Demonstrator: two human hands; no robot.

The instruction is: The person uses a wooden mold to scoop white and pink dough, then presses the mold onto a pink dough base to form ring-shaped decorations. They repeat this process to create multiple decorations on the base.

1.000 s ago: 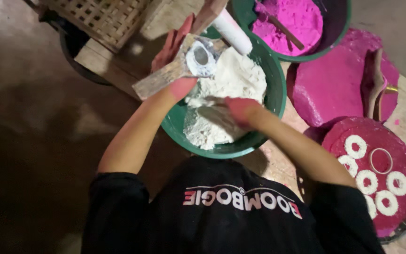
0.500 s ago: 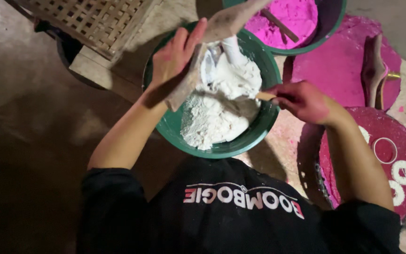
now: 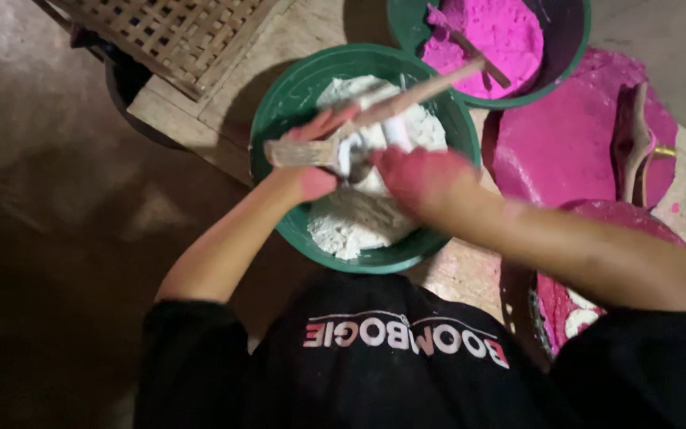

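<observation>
A green basin (image 3: 279, 103) holds a heap of white powder (image 3: 351, 222). My left hand (image 3: 311, 171), stained pink, grips a flat wooden paddle (image 3: 406, 95) that slants across the basin toward the upper right. A small whitish round piece (image 3: 356, 151) shows between my hands, too blurred to identify. My right hand (image 3: 422, 179), also stained pink, hovers curled over the powder just right of that piece. Motion blur hides whether it grips anything.
A second green basin (image 3: 577, 56) of pink powder with a stick (image 3: 482, 59) in it stands behind. A pink-coated slab (image 3: 565, 147) with a wooden-handled tool (image 3: 638, 135) lies right. A round pink tray (image 3: 553, 306) with white rings sits lower right. A lattice basket (image 3: 168, 32) stands upper left.
My right hand came back from the basin's right rim to its middle. My left hand brought the paddle down lower across the powder.
</observation>
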